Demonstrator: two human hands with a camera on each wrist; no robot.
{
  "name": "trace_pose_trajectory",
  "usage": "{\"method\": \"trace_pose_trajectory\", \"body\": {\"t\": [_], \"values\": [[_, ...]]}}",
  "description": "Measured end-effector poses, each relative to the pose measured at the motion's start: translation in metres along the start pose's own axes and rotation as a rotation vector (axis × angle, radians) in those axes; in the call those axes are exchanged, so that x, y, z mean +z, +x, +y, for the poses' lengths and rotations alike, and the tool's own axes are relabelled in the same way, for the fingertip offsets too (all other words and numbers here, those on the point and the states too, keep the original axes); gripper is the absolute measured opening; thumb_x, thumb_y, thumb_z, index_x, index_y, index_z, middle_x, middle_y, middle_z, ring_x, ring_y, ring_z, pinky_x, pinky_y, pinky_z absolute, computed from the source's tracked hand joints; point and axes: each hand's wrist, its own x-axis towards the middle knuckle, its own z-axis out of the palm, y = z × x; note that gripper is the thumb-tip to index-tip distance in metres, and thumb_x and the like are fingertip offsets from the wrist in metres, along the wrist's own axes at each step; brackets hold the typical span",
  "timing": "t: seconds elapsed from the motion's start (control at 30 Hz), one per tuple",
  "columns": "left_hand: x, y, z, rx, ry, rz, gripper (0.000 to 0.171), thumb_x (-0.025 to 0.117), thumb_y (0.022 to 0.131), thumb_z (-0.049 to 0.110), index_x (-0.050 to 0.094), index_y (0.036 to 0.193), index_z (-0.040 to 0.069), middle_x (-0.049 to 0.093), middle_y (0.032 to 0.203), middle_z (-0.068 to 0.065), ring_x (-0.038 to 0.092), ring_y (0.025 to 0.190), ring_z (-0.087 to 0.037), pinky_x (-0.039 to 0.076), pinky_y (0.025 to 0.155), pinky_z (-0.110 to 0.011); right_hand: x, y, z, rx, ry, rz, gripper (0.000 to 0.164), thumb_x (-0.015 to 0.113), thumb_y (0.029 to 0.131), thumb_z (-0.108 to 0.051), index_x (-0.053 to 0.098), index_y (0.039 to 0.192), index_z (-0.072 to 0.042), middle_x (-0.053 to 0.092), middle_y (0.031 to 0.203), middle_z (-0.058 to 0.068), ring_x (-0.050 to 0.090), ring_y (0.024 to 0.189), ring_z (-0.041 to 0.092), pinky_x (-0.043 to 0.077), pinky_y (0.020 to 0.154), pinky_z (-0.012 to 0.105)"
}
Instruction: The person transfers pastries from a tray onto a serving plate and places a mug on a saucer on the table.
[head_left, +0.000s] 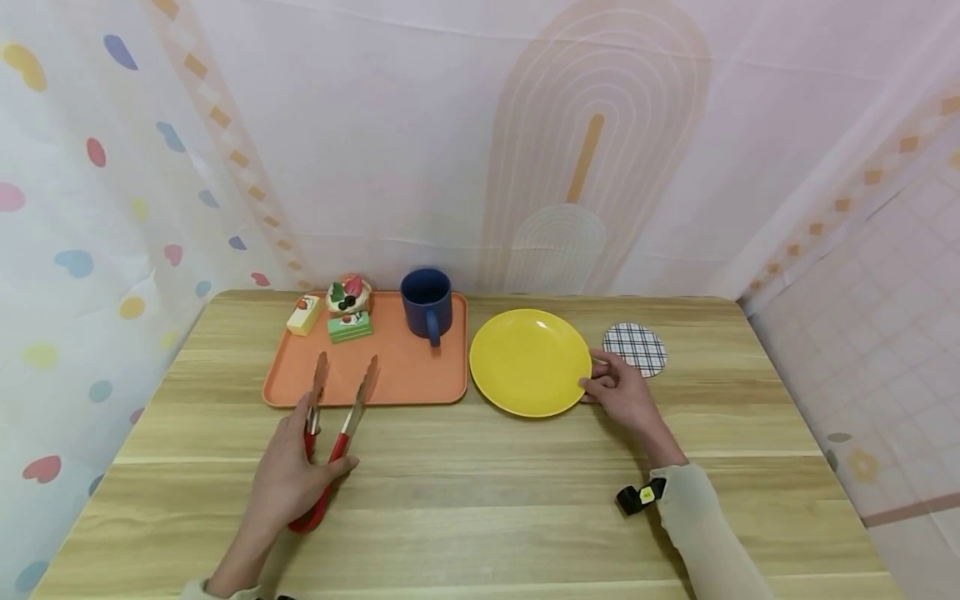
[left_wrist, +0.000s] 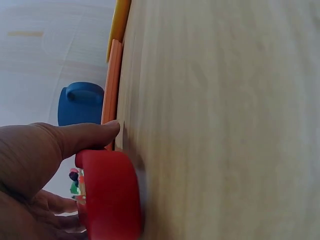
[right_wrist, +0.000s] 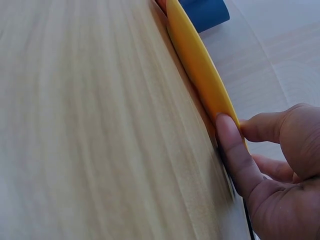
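My left hand [head_left: 288, 471] is around the red handles of metal tongs [head_left: 337, 450], thumb over one handle and fingers along the other. The two arms of the tongs stand apart, with their tips over the front of the orange tray [head_left: 405, 383]. In the left wrist view the red handle end [left_wrist: 112, 195] is close to the tabletop. My right hand [head_left: 622, 396] pinches the right rim of a yellow plate [head_left: 531, 362] between thumb and fingers. The right wrist view shows the plate's edge [right_wrist: 200, 65] gripped close over the table.
On the tray are a blue mug [head_left: 427, 304], a yellow cake piece [head_left: 303, 316], a green cake slice [head_left: 350, 327] and a fruit-topped tart [head_left: 348, 293]. A checked round coaster [head_left: 635, 348] lies beyond my right hand. Patterned cloth [head_left: 375, 167] hangs behind the wooden table [head_left: 480, 533].
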Motion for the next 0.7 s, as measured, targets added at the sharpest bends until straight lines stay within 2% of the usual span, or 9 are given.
{"method": "trace_pose_trajectory", "body": {"t": [0.1,0.2,0.3,0.47,0.7], "values": [[-0.0007,-0.0007,0.0001,-0.011,-0.016,-0.007,0.114,0.087,0.082,0.035,0.014,0.163,0.003,0.047,0.139,-0.031,0.052,0.111,-0.041,0.046,0.086,-0.054,-0.0001,0.0003,0.0019,0.000,-0.002,-0.001,0.060,0.066,0.097,0.000,0.041,0.152,0.002,0.061,0.124,0.030,0.070,0.085,0.012,0.062,0.075,0.028],[-0.0020,-0.0017,0.0001,-0.022,-0.031,-0.016,0.111,0.085,0.084,0.035,0.015,0.163,0.002,0.046,0.139,-0.029,0.051,0.109,-0.039,0.046,0.084,-0.051,0.0001,0.0004,0.0036,-0.003,-0.008,0.000,0.060,0.067,0.097,-0.001,0.041,0.152,0.002,0.062,0.123,0.030,0.070,0.085,0.012,0.062,0.075,0.028],[-0.0028,-0.0025,-0.0013,-0.030,-0.036,-0.012,0.106,0.083,0.086,0.036,0.018,0.162,0.001,0.051,0.124,-0.024,0.050,0.096,-0.033,0.041,0.075,-0.041,0.0002,0.0006,0.0042,-0.006,-0.015,-0.001,0.060,0.067,0.097,-0.002,0.041,0.152,0.001,0.062,0.122,0.030,0.070,0.086,0.012,0.062,0.075,0.028],[-0.0024,-0.0035,-0.0037,-0.025,-0.047,0.024,0.096,0.082,0.088,0.038,0.028,0.159,0.002,0.051,0.097,-0.013,0.048,0.080,-0.023,0.036,0.067,-0.033,0.0007,0.0009,0.0039,-0.008,-0.011,-0.003,0.060,0.066,0.098,-0.002,0.041,0.152,0.001,0.061,0.123,0.029,0.070,0.086,0.012,0.062,0.075,0.028],[-0.0029,-0.0025,-0.0030,-0.020,-0.071,0.067,0.089,0.082,0.087,0.038,0.037,0.154,0.002,0.054,0.090,-0.011,0.049,0.077,-0.020,0.038,0.064,-0.029,0.0021,0.0007,0.0032,-0.006,-0.002,0.004,0.060,0.066,0.098,-0.002,0.041,0.152,0.001,0.062,0.123,0.029,0.069,0.084,0.010,0.062,0.075,0.027]]}}
